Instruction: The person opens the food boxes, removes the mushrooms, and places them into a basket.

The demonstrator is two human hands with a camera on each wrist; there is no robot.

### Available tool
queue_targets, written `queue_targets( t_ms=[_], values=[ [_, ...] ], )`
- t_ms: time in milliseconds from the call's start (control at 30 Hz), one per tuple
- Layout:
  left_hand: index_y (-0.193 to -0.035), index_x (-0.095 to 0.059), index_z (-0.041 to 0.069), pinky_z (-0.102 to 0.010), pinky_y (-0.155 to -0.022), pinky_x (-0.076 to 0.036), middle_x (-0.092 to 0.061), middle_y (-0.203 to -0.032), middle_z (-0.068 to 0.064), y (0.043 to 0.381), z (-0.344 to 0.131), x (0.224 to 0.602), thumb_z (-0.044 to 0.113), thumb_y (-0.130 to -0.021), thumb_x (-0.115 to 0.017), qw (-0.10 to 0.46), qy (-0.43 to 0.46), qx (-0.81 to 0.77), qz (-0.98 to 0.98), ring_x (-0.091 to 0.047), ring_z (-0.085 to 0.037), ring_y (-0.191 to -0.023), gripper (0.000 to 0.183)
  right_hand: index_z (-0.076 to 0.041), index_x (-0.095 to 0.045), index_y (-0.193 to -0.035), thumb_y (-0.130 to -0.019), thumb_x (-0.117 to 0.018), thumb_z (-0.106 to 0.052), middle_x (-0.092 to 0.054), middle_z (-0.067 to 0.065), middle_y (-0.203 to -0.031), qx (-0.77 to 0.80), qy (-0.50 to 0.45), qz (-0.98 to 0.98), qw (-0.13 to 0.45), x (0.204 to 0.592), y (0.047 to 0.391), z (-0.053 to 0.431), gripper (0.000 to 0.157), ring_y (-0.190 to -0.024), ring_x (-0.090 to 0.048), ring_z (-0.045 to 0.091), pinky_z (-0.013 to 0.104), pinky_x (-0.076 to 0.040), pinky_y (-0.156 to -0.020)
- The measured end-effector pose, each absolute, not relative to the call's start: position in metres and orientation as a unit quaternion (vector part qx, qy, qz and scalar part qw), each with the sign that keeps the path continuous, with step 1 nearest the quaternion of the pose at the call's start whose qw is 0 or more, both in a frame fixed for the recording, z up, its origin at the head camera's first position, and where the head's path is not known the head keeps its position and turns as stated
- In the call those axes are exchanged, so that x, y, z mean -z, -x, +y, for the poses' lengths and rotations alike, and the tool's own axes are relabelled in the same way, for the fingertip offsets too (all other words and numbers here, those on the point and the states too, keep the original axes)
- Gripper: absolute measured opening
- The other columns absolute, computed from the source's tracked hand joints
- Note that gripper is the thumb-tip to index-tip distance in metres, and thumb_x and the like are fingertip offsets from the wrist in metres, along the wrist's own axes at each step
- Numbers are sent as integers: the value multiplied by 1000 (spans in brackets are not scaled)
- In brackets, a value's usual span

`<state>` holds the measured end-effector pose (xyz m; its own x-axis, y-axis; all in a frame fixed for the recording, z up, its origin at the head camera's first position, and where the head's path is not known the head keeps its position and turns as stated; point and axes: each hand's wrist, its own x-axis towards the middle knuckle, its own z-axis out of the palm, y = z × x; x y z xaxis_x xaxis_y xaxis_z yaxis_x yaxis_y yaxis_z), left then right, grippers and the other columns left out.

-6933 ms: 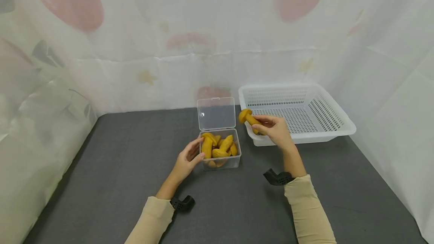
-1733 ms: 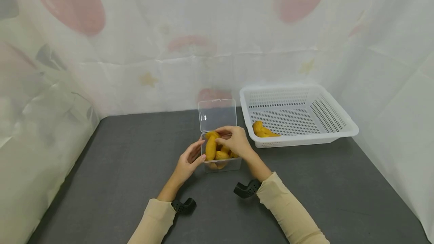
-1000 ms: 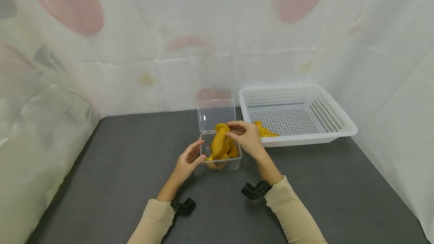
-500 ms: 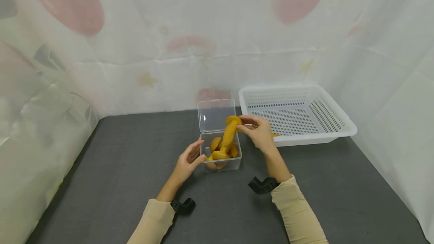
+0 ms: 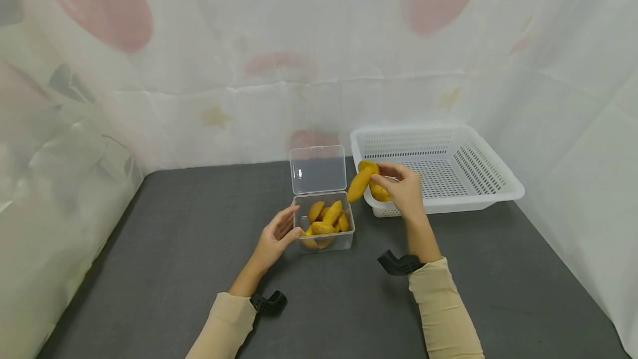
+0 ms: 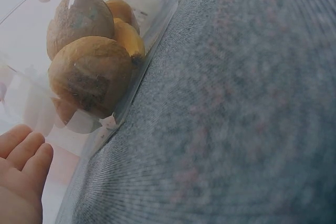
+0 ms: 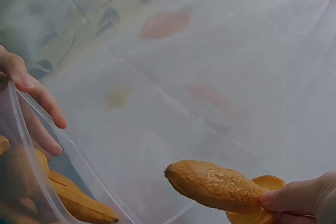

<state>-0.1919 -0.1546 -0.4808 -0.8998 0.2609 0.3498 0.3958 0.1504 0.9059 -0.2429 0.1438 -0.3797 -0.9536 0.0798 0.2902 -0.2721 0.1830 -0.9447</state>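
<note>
In the head view my right hand (image 5: 402, 188) pinches a yellow-brown mushroom (image 5: 360, 183) by its cap end, over the basket's left rim. The right wrist view shows its rough, thick stem (image 7: 210, 184) pointing away from the fingertips. My left hand (image 5: 274, 238) rests against the left side of a clear plastic box (image 5: 343, 242), thumb near the front corner; the left wrist view shows straight fingers (image 6: 35, 163) beside the wall. Several mushrooms (image 5: 324, 227) lie in the box, whose hinged lid (image 5: 318, 169) stands up behind. Other yellow mushroom pieces (image 5: 381, 193) lie in the white basket (image 5: 451, 204), partly hidden by the right hand.
A dark grey cloth-covered table (image 5: 199, 226) lies under everything. The basket stands at the back right, close to the box. Pale printed curtains (image 5: 224, 43) hang behind and at both sides.
My right hand has set one mushroom in the basket, reached into the box, and lifted out another mushroom, carrying it right to the basket's rim. The left hand has stayed at the box.
</note>
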Motion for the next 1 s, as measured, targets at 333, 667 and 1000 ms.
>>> queue_targets(
  t_ms=[333, 667, 1000],
  values=[
    [-143, -42, 1, -4, -107, -33, -32, -155, -24, 193, -155, 482, 4, -93, -60, 55, 218, 615, -755, -37, 15, -132, 53, 6, -67, -114, -84, -73, -5, -64, -23, -86, -636, -37, -755, 157, 384, 247, 160, 33, -83, -61, -9, 8, -53, -74],
    [-143, -43, 3, -5, -107, -33, -32, -156, -22, 192, -155, 481, 5, -94, -60, 53, 213, 612, -760, -39, 1, -138, 52, 6, -66, -117, -85, -72, -7, -63, -28, -81, -633, -3, -758, 157, 384, 246, 174, 35, -81, -60, -9, 6, -51, -76],
    [-144, -42, 6, -5, -108, -32, -31, -157, -19, 191, -156, 481, 7, -94, -59, 49, 212, 606, -765, -37, -1, -138, 52, 2, -67, -117, -86, -72, -12, -62, -24, -80, -618, 54, -768, 160, 386, 248, 184, 34, -78, -60, -10, 5, -51, -74]
  ],
)
